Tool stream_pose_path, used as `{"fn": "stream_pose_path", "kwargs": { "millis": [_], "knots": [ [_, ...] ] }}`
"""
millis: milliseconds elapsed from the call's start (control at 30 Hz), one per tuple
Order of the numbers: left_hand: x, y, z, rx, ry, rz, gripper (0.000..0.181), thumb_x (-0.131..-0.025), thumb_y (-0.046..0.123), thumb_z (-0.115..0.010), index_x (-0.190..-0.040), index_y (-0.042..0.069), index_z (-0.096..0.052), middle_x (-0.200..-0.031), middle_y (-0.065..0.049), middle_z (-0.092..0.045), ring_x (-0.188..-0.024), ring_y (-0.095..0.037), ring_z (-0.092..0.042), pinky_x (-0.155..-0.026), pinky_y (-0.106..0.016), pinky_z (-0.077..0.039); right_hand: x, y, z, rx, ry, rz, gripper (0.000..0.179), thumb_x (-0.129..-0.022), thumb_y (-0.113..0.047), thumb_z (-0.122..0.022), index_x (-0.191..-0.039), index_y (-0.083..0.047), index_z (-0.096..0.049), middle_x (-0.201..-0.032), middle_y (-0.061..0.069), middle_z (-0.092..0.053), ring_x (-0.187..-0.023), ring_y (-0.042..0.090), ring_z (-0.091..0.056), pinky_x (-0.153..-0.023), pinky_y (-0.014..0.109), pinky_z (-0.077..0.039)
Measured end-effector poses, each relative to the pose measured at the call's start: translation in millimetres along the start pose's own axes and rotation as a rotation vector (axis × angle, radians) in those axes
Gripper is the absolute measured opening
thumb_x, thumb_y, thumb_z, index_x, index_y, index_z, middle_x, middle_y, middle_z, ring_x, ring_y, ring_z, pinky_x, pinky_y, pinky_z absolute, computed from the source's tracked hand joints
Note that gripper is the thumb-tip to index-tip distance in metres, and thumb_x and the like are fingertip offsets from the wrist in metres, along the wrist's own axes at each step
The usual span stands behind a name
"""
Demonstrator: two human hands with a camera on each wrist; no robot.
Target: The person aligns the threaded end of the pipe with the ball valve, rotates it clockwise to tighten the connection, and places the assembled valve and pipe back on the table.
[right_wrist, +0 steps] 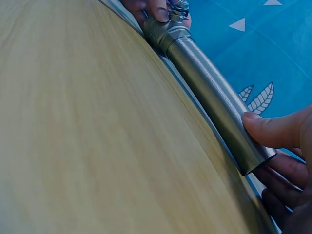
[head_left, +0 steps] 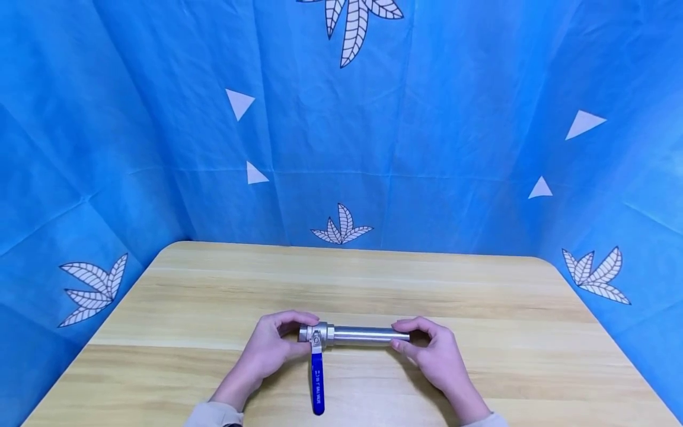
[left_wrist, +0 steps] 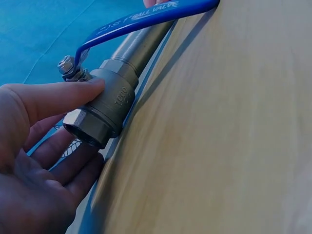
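Note:
A silver metal ball valve (head_left: 323,335) with a long blue lever handle (head_left: 318,382) lies level, its lever pointing towards the person. Joined to the valve's right end is a straight steel pipe (head_left: 368,335). My left hand (head_left: 269,347) grips the valve body between thumb and fingers; the left wrist view shows the thumb on top, beside the hexagonal open end (left_wrist: 87,127). At the pipe's free right end, my right hand (head_left: 434,350) pinches it with thumb and fingers. The pipe's open mouth (right_wrist: 261,163) appears in the right wrist view. Some fingers are hidden behind the metal.
Beneath the hands is a light wood-grain table (head_left: 352,284) with rounded far corners. Blue cloth (head_left: 331,136) printed with white leaves and triangles hangs behind it and along both sides.

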State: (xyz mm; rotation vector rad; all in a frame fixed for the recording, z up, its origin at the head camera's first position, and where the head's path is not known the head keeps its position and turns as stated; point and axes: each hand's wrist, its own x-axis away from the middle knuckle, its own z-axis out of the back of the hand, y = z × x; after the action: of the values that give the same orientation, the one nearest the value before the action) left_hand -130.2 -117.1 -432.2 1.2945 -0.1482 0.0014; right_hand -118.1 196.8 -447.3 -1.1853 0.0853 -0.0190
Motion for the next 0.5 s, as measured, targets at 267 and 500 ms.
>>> {"fn": "stream_pose_path", "kwargs": {
  "millis": [267, 500],
  "knots": [
    [0.6, -3.7, -2.9, 0.001, 0.058, 0.009, 0.047, -0.072, -0.010, -0.087, -0.108, 0.020, -0.084, -0.122, -0.001, -0.080, -0.118, -0.023, -0.072, -0.112, -0.053, -0.055, 0.2, 4.5, -5.1, 0.013, -0.004, 0.002, 0.027, -0.081, -0.013, -0.094, -0.104, -0.021, -0.083, -0.112, -0.004, -0.083, -0.112, 0.008, -0.071, -0.104, 0.022, -0.052],
    [-1.6, -4.2, 1.2, 0.015, 0.017, 0.006, 0.050, -0.073, -0.006, -0.088, -0.117, 0.018, -0.082, -0.131, -0.002, -0.077, -0.127, -0.028, -0.069, -0.119, -0.059, -0.050, -1.3, 3.3, -2.6, 0.031, -0.004, -0.009, 0.030, -0.083, -0.014, -0.092, -0.109, -0.023, -0.083, -0.116, -0.005, -0.082, -0.117, 0.010, -0.070, -0.110, 0.027, -0.049]
  ]
}}
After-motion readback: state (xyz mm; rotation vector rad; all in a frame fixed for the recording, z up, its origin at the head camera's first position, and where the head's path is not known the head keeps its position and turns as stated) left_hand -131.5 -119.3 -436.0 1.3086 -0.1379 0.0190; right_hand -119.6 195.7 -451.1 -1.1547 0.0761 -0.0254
